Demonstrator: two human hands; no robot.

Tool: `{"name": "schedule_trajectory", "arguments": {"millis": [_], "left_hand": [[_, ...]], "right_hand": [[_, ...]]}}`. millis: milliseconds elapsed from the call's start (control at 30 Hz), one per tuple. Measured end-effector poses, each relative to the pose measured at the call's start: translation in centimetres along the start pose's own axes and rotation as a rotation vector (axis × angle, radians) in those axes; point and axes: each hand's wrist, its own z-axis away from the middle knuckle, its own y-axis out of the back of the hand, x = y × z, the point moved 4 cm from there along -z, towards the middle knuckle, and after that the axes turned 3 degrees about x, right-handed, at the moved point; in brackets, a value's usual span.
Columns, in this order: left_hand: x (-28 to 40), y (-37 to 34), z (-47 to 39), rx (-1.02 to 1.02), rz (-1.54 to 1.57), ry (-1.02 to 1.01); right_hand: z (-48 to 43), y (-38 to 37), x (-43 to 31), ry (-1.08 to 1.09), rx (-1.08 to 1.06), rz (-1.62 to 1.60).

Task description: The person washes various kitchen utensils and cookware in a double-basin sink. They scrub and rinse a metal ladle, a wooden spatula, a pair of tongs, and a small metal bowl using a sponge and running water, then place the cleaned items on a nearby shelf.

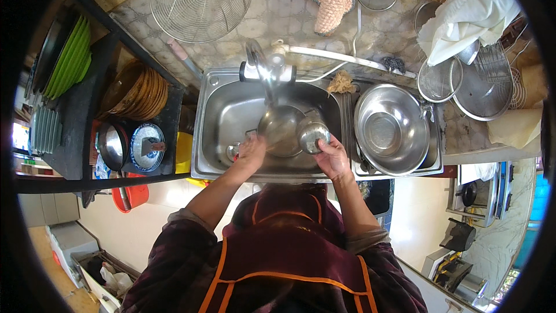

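My right hand (333, 156) holds a small round metal vessel (313, 137) over the right half of the stainless steel sink basin (226, 100), with the thumb on its near side. Below and left of it a larger metal bowl (281, 132) rests in the basin, under the faucet (262, 63). Motion blurs my left hand (252, 151), which is at the bowl's left side; whether its fingers grip anything is unclear. Close to that hand, a shiny round fitting (233, 151) with a bit of red shows at the basin's left.
A large steel basin (408, 139) stands on the sink's right side. Wire strainers (438, 80) and a white cloth (473, 13) are at the back right. Stacked brown bowls (141, 95) and green plates (69, 61) fill the left shelf. A wire skimmer (202, 2) leans behind.
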Motion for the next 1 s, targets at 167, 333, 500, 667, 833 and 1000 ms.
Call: {"name": "schedule_trajectory", "arguments": {"millis": [167,333,500,667,833,1000], "left_hand": [[0.5,2.7,2.0,0.104,0.036,-0.056],[3.9,4.5,3.7,-0.388,1.590,0.008],[5.9,6.9,4.4,-0.590,2.569,-0.127],[3.6,7.9,5.1,-0.668,2.726,-0.302],[1.3,7.7,4.5,-0.446,2.787,-0.111],[-4.8,8.4,5.9,-0.137,2.863,-0.094]], "right_hand": [[-0.4,-0.9,-0.1,0.041,-0.054,0.037],[-0.5,-3.2,0.4,0.188,0.098,0.816],[1.2,-10.1,0.4,0.831,-0.362,1.605],[1.9,-12.4,-0.7,0.839,-0.429,1.582],[-1.1,-11.1,-4.0,0.622,0.143,1.334],[-2.3,-10.2,-5.3,0.520,0.141,1.263]]}}
